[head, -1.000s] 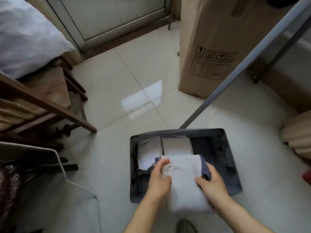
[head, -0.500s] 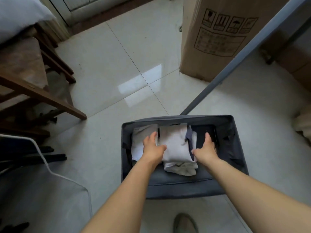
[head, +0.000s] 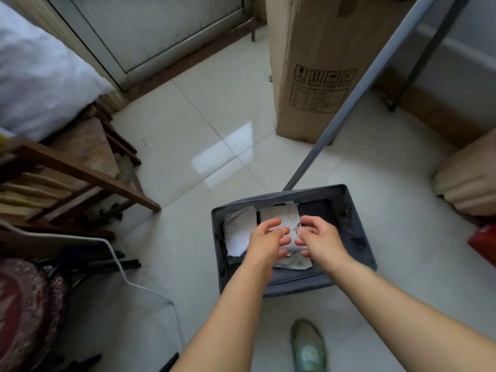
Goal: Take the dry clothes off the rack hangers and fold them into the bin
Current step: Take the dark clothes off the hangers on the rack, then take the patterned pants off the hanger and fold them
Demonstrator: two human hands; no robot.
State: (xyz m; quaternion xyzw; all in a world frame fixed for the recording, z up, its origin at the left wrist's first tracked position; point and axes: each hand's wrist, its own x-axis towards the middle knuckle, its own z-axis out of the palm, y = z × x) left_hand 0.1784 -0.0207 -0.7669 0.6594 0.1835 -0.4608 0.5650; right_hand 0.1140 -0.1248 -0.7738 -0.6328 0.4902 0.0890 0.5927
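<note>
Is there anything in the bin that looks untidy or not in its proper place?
Mostly neat. In the grey bin, the white garment under the hands has a crumpled edge sticking out at its near end, unlike the flat folded piece beside it. The left hand and right hand hover over it, gripping nothing.

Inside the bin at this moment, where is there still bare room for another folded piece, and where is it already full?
The bin is bare in its right third, between the middle folded stack and the right wall. The left and centre are crowded: a left folded white piece, then the stack, with the left hand and right hand hovering over it.
</note>
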